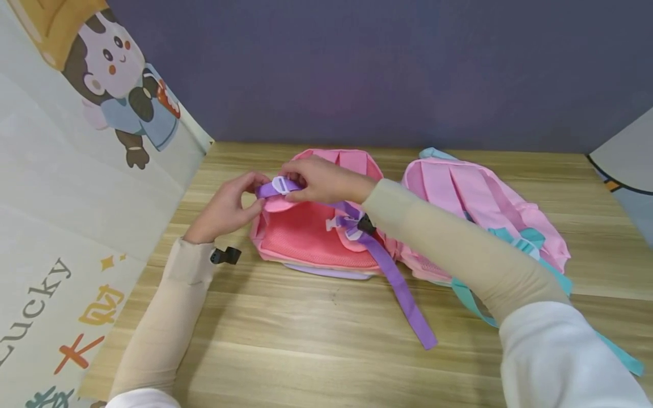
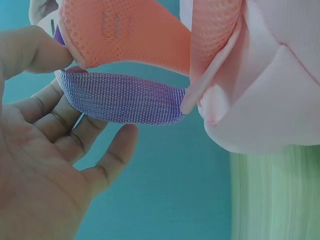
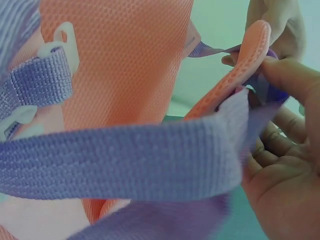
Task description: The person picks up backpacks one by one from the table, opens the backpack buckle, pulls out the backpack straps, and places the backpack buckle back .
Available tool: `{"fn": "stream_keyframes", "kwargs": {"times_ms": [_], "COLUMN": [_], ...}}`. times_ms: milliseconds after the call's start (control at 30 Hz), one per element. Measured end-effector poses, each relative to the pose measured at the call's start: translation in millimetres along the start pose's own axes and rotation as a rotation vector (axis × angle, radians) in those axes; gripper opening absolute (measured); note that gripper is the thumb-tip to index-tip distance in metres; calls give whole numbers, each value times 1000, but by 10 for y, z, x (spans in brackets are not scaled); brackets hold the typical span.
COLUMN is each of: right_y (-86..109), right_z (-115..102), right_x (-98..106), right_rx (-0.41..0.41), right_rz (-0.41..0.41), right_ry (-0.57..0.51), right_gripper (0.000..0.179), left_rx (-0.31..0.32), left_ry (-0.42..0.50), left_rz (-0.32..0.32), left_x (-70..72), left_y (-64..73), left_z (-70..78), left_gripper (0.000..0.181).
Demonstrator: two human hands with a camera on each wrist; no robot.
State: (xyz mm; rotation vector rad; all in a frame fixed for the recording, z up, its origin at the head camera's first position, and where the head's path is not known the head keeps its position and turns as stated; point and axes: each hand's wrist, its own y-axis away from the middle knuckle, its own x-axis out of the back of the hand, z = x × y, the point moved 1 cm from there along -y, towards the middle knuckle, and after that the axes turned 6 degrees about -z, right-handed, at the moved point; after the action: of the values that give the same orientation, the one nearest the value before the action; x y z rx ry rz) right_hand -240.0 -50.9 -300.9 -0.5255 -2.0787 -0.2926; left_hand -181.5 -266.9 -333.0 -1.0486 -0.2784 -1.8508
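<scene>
A coral-pink backpack (image 1: 316,241) with a mesh back panel lies on the table. My left hand (image 1: 224,208) pinches a purple webbing strap (image 1: 264,191) at its upper left, thumb in front and fingers behind. Close beside it, my right hand (image 1: 329,181) pinches the same strap on the other side of a white adjuster buckle (image 1: 281,185). The padded shoulder strap (image 2: 130,37) ends at my left thumb, and a purple webbing loop (image 2: 122,97) hangs under it. In the right wrist view, webbing partly hides my right fingers.
A second purple strap (image 1: 400,286) trails over the wooden table (image 1: 285,340) from a white buckle (image 1: 352,231). To the right lies a lighter pink backpack (image 1: 484,187) with turquoise straps (image 1: 471,303), partly behind my right forearm. A dark wall (image 1: 382,73) stands behind.
</scene>
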Motion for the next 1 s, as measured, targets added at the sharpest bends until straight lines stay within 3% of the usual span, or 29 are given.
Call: {"fn": "stream_keyframes", "kwargs": {"times_ms": [400, 633, 733, 1000], "right_y": [94, 90, 93, 97], "right_z": [-37, -86, -112, -197], "right_x": [107, 93, 88, 91], "right_rx": [-63, -46, -40, -23], "right_rz": [62, 64, 77, 83], "right_ry": [97, 65, 66, 95], "right_gripper": [46, 43, 41, 37], "left_rx": [31, -70, -107, -54], "left_ry": [-22, 12, -13, -75], "left_rz": [46, 23, 38, 96], "left_x": [69, 59, 64, 49], "left_y": [111, -10, -43, -75], "left_z": [-125, 104, 181, 278], "left_gripper": [24, 40, 37, 19]}}
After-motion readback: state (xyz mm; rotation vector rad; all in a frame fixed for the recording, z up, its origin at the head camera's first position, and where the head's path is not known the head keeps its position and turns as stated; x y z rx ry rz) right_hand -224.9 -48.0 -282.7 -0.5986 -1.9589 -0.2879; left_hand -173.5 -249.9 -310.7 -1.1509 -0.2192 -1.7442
